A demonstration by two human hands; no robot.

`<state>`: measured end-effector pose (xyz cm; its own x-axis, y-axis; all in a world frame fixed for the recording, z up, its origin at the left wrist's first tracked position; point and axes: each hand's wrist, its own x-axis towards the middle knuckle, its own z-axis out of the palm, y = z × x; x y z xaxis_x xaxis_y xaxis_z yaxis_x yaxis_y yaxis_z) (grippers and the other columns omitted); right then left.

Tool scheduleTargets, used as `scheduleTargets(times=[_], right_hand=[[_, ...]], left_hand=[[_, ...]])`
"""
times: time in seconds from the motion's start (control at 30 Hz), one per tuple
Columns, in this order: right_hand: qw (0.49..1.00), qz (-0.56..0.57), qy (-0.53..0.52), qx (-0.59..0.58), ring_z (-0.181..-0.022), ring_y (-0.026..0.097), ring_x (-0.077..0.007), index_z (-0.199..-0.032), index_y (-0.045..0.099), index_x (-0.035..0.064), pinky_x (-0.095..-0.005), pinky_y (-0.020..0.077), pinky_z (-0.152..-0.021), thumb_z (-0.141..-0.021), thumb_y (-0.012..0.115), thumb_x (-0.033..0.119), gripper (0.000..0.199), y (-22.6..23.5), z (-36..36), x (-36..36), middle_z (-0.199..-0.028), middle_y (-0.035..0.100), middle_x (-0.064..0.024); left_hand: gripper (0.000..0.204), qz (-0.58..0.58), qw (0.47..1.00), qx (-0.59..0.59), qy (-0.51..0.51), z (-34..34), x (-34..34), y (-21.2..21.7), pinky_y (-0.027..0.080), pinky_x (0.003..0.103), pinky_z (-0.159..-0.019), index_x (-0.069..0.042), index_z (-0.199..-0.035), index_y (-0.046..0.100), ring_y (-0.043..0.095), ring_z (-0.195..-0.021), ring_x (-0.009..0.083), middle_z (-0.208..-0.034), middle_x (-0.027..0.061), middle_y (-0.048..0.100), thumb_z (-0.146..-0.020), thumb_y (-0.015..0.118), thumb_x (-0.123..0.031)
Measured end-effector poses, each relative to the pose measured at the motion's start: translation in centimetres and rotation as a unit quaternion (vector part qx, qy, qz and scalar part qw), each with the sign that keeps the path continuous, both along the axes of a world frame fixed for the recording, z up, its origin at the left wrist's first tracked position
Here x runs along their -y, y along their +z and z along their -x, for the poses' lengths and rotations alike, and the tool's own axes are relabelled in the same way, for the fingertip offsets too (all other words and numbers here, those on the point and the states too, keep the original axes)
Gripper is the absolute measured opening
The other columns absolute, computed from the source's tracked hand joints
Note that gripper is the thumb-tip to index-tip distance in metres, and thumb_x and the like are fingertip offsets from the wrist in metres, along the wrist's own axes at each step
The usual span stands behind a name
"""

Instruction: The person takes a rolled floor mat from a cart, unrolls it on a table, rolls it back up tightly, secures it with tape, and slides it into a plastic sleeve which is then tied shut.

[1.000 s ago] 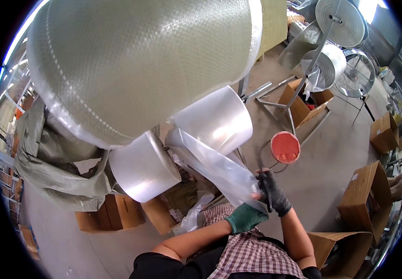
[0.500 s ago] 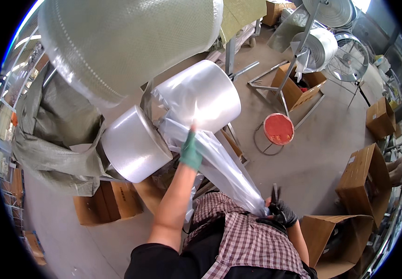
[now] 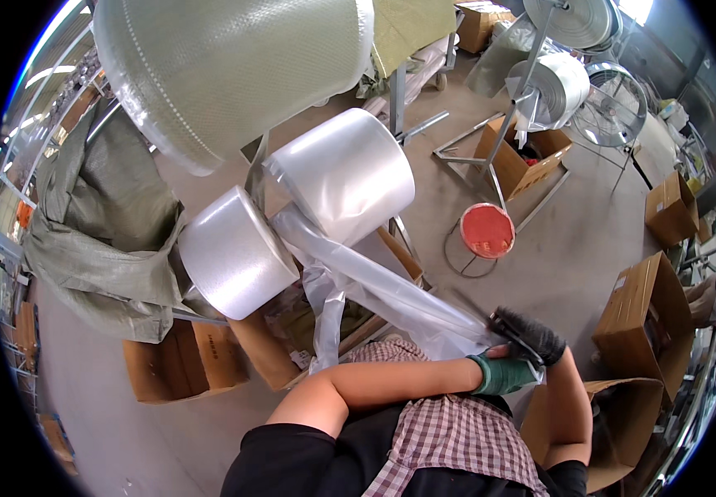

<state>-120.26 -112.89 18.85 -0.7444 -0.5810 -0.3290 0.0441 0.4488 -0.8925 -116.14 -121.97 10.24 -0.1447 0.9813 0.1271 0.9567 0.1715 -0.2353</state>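
Observation:
My left hand (image 3: 503, 374), in a green glove, reaches across my body with its fingers closed on the end of a clear plastic film (image 3: 408, 290). The film runs down as a gathered strip from the large film roll (image 3: 354, 178). Just above the left hand, my right hand (image 3: 536, 335), in a dark grey glove, is closed around what looks like a pair of scissors (image 3: 503, 325), partly blurred. The two hands overlap, so some fingers are hidden. A second film roll (image 3: 238, 253) sits left of the first.
A huge woven-fabric roll (image 3: 234, 66) hangs at the upper left, above a draped grey-green sack (image 3: 101, 248). A red-topped stool (image 3: 487, 230) stands ahead on the right. Open cardboard boxes flank me, one on the left (image 3: 229, 352) and one on the right (image 3: 648, 389).
My left hand has left the film near the large roll and swung down right to my right hand. The film strip is now narrower and stretched lower. My right hand has risen slightly.

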Motion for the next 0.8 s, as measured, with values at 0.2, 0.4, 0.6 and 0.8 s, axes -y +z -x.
scheduleTargets(times=[0.2,0.4,0.6,0.8], right_hand=[[0.893,0.307,-0.325,0.058,-0.075,0.051,-0.0159,-0.095,0.037,0.0132,-0.0274,0.0431,-0.064,-0.062,0.070,0.003,0.048,-1.9,-5.6,-4.2,-0.081,0.048,-0.0051],[0.860,0.315,-0.401,-0.028,-0.067,0.049,-0.0136,-0.091,0.032,0.0143,-0.0260,0.0421,-0.058,-0.058,0.079,0.019,0.059,-5.6,-12.5,-13.1,-0.075,0.046,-0.0019],[0.914,0.038,-0.389,-0.106,-0.092,0.041,-0.0112,-0.105,0.043,0.0071,-0.0267,0.0351,-0.080,-0.079,0.061,0.057,0.059,-12.6,-13.7,-17.3,-0.097,0.041,0.0004],[0.876,0.283,-0.390,-0.031,-0.108,0.054,-0.0199,-0.116,0.041,0.0079,-0.0374,0.0450,-0.089,-0.078,0.037,0.076,0.079,-10.6,-6.1,-15.5,-0.107,0.049,-0.0057]], left_hand=[[0.062,-0.089,0.668,0.738,0.022,2.4,11.3,-0.6,0.027,0.038,-0.108,-0.005,-0.134,0.044,0.038,-0.128,0.0268,-0.138,0.0163,0.042,-0.089,0.053,-0.046],[0.076,-0.806,0.110,0.565,0.138,8.5,24.8,1.4,0.044,0.040,-0.097,-0.005,-0.125,0.045,0.055,-0.101,0.0245,-0.110,0.0117,0.055,-0.086,0.035,-0.069],[0.025,-0.796,0.193,0.447,0.359,15.7,22.3,5.4,0.033,0.019,-0.037,-0.015,-0.071,0.046,0.039,-0.041,0.0055,-0.053,-0.0053,0.043,-0.093,0.048,-0.025],[0.017,-0.076,0.878,0.453,0.133,5.4,-0.2,8.9,0.046,0.034,-0.072,-0.007,-0.089,0.066,0.057,-0.079,0.0205,-0.086,0.0102,0.061,-0.077,0.055,-0.012]])
